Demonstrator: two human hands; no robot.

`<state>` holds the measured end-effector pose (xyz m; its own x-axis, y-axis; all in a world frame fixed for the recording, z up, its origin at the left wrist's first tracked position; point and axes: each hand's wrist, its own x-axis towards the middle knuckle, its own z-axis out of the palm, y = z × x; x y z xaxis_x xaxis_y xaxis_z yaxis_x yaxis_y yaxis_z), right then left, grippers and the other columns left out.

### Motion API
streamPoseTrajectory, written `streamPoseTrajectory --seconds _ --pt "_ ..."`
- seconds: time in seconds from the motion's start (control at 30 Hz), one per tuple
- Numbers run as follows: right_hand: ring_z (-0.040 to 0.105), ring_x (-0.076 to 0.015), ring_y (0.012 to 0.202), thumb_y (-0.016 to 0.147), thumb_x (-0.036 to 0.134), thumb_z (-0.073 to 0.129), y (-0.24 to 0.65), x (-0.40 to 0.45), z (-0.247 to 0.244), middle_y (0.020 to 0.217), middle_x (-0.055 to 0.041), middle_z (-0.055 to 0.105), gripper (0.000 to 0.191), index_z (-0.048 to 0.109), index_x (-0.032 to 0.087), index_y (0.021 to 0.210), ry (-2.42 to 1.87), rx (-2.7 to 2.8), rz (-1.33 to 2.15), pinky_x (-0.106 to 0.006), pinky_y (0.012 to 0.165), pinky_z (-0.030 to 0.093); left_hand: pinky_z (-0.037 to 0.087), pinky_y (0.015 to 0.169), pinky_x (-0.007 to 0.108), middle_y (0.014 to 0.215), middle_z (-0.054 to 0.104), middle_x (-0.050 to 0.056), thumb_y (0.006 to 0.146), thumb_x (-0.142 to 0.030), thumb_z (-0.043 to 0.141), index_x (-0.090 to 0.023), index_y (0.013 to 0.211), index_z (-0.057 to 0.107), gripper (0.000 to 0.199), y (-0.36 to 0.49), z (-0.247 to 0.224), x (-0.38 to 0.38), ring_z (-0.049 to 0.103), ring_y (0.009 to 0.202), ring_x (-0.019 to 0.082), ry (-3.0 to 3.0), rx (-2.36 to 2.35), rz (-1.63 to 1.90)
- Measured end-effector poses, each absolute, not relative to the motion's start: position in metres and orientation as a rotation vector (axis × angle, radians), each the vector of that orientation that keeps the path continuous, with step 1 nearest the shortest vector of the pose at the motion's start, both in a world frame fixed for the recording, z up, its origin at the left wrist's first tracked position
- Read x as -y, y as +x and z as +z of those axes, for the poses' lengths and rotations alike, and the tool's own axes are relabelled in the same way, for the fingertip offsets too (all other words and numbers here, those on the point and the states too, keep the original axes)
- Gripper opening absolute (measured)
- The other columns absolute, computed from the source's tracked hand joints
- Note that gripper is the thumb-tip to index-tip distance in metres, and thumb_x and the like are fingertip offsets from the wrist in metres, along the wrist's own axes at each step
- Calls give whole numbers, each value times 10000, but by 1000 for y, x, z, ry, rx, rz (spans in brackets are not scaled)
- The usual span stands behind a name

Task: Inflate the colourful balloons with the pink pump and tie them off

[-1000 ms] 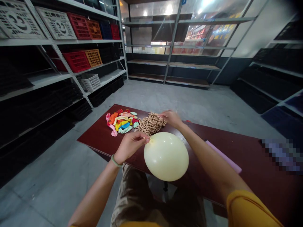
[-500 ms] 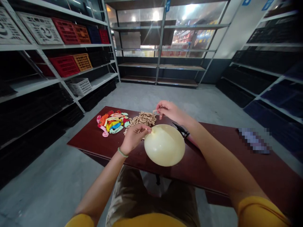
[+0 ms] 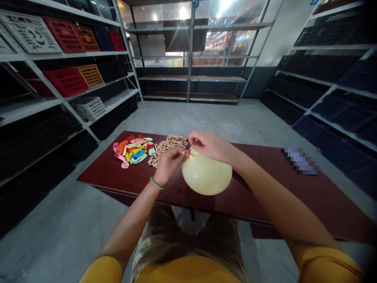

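Note:
A pale yellow inflated balloon (image 3: 207, 175) hangs over the near part of the dark red table (image 3: 118, 179). Its neck is pinched between the fingertips of my left hand (image 3: 169, 165). My right hand (image 3: 207, 145) is at the balloon's neck too, its thumb and fingers closed on a thin tan band. Behind my left hand lies a pile of tan bands (image 3: 172, 143). Left of that pile is a heap of uninflated balloons (image 3: 134, 150) in red, orange, yellow, blue, pink and mint.
A blurred purple-grey item (image 3: 300, 160) lies on the right part of the table. Shelving with crates (image 3: 66, 81) stands on the left, a rack (image 3: 190, 78) at the back, and dark bins (image 3: 309, 86) on the right.
My right hand has come down and left with the thin band to the balloon's neck, now close to my left fingertips. The black and pink tool seen earlier is now hidden. The view has shifted slightly.

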<state>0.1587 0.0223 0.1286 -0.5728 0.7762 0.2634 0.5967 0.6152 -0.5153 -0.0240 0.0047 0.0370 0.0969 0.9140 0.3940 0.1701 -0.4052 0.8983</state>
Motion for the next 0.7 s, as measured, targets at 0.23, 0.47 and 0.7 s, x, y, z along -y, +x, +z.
streamPoseTrajectory --seconds 0.23,0.47,0.7 --pt "521 -136 700 899 104 399 158 3 111 902 -13 579 227 587 215 837 -1044 2424 266 -285 651 341 507 590 234 671 679 25 748 -366 737 -144 831 701 240 -23 39 -10 625 601 123 1249 -1088 1256" --pt "501 -277 898 907 303 522 146 21 71 959 -121 579 160 590 166 954 -1180 2410 -234 -400 787 378 540 618 205 722 689 22 722 -306 788 -129 836 653 250 -13 30 -11 645 609 89 776 -926 1364" --pt "462 -298 900 874 523 571 146 16 22 1018 -138 594 379 579 173 1020 -1301 2279 -469 -427 765 331 541 628 153 721 661 5 779 -180 737 -116 849 635 140 -3 27 -6 625 606 53 494 -804 1348"
